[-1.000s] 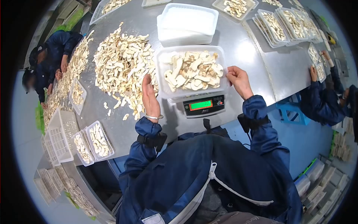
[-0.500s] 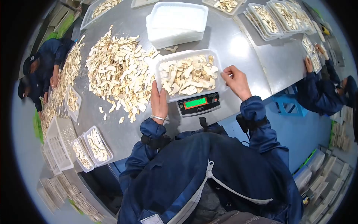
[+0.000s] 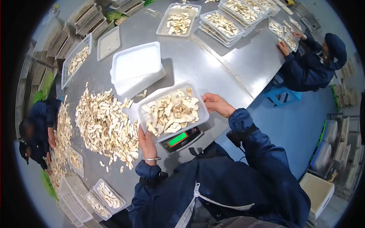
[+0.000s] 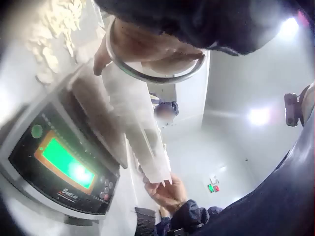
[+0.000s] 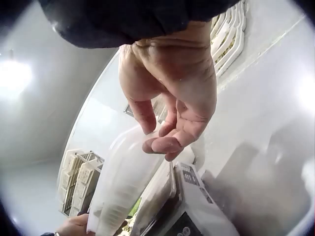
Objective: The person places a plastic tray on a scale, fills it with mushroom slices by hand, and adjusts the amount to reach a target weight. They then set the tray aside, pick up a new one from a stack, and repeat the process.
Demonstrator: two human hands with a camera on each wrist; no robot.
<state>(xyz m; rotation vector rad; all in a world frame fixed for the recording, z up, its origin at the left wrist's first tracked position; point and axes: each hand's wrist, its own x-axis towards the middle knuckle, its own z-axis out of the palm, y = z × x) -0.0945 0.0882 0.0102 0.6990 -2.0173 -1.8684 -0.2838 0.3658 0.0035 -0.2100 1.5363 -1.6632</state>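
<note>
Apparently mid-handling: clear rectangular plastic tray [image 3: 204,113] of pale sliced mushrooms [image 3: 173,110] is tilted above the black digital scale [image 3: 194,131], by the steel bench's [image 3: 190,57] near edge. Right hand [image 3: 218,104] pinches 1 end's rim. Left hand [image 3: 147,145] supports the near-left corner; finger closure hidden, can't tell. I'd say any move calls for level support, else slices slide. Display digits unreadable; weighing plate mostly covered.

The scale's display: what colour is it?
The display is green, framed in orange; the left wrist view shows it best.
</note>
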